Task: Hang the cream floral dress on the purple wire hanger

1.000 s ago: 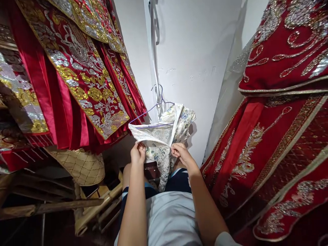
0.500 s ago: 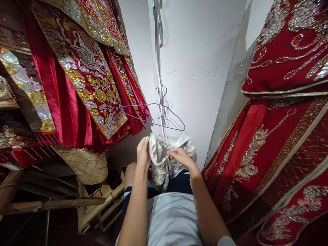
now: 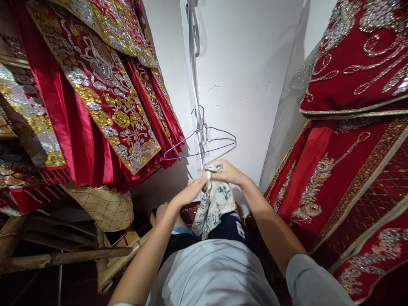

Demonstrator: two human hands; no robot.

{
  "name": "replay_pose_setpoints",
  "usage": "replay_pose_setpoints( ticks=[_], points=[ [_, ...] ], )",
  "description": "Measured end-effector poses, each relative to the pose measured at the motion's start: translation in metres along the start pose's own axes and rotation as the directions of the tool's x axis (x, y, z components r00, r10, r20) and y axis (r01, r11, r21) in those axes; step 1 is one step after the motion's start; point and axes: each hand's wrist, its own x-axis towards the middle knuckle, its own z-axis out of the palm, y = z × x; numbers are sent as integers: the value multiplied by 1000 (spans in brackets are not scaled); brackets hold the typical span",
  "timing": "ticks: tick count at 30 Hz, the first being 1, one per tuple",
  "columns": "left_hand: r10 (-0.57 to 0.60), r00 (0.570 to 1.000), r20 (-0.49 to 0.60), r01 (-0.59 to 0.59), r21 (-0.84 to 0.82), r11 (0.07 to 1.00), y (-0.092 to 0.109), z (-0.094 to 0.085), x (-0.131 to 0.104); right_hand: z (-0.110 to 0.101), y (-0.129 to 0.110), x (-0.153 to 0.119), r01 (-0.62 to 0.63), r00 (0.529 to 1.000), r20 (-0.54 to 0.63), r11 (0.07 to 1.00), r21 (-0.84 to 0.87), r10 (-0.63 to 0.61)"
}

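Note:
A light floral-print garment (image 3: 219, 202) hangs bunched from my hands, its lower part lying over my dark shorts. My right hand (image 3: 228, 172) is closed on its upper edge, fingers wrapped into the cloth. At the garment's left side, my left hand (image 3: 193, 191) pinches the fabric close to the right hand's fingertips. The garment's exact kind is hard to make out in its folds. Just above both hands a bare purple wire hanger (image 3: 204, 154) hangs by its hook near a thin white pole.
Red costumes with gold and silver embroidery (image 3: 121, 114) hang at the left, and a beaded red garment (image 3: 347, 170) hangs close at the right. A bamboo chair (image 3: 79, 255) stands at lower left. A white wall (image 3: 242, 63) rises ahead.
Both hands have come together and the right hand has risen. The garment, spread between them before, is now gathered and hangs narrower. The hanger has swung, its right end higher.

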Motion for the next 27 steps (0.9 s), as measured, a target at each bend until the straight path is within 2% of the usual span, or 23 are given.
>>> replay_pose_setpoints(
  ticks=[2, 4, 5, 6, 8, 9, 10, 11, 14, 16, 17, 20, 23, 25, 26, 27],
  points=[
    [-83, 987, 139, 61, 156, 986, -4, -6, -8, -14, -1, 14, 151, 971, -167, 980, -132, -172],
    [-169, 978, 121, 106, 405, 908, -6, -19, -12, -24, 8, 32, 222, 900, -346, 962, -160, -265],
    [-236, 970, 59, 166, 546, 821, -6, -29, -13, -27, 15, 41, 212, 870, -429, 970, -122, -244],
    [-315, 949, -18, 244, 674, 697, -6, -40, -12, -30, 24, 50, 160, 856, -488, 985, -61, -169],
    [-450, 876, -171, 377, 826, 419, -3, -67, -8, -31, 43, 65, -21, 856, -514, 997, 74, 56],
    [-485, 845, -226, 411, 854, 319, -1, -80, -6, -30, 51, 70, -109, 855, -496, 988, 113, 151],
    [-494, 830, -259, 426, 866, 263, 2, -92, -4, -29, 58, 73, -172, 856, -473, 978, 120, 209],
    [-479, 833, -277, 427, 872, 239, 5, -104, -3, -28, 64, 74, -203, 860, -457, 974, 105, 229],
    [-342, 889, -304, 395, 886, 241, 13, -129, -4, -30, 71, 66, -191, 867, -462, 981, 43, 189],
    [-178, 923, -340, 377, 888, 261, 15, -137, -5, -36, 70, 56, -176, 866, -474, 984, 6, 157],
    [-97, 927, -362, 374, 884, 282, 15, -139, -4, -40, 69, 51, -166, 865, -483, 986, -18, 137],
    [117, 903, -414, 335, 847, 413, 14, -136, 5, -54, 64, 38, -144, 859, -506, 984, -101, 73],
    [280, 815, -507, 273, 763, 586, 14, -130, 19, -62, 59, 33, -154, 857, -513, 972, -175, 44],
    [307, 769, -561, 270, 720, 639, 17, -129, 25, -62, 57, 32, -170, 851, -525, 959, -228, 26],
    [289, 773, -565, 287, 717, 635, 18, -129, 26, -62, 56, 31, -176, 846, -533, 950, -256, 13],
    [252, 794, -552, 311, 727, 613, 19, -129, 25, -61, 56, 30, -182, 839, -544, 942, -282, -1]
  ],
)
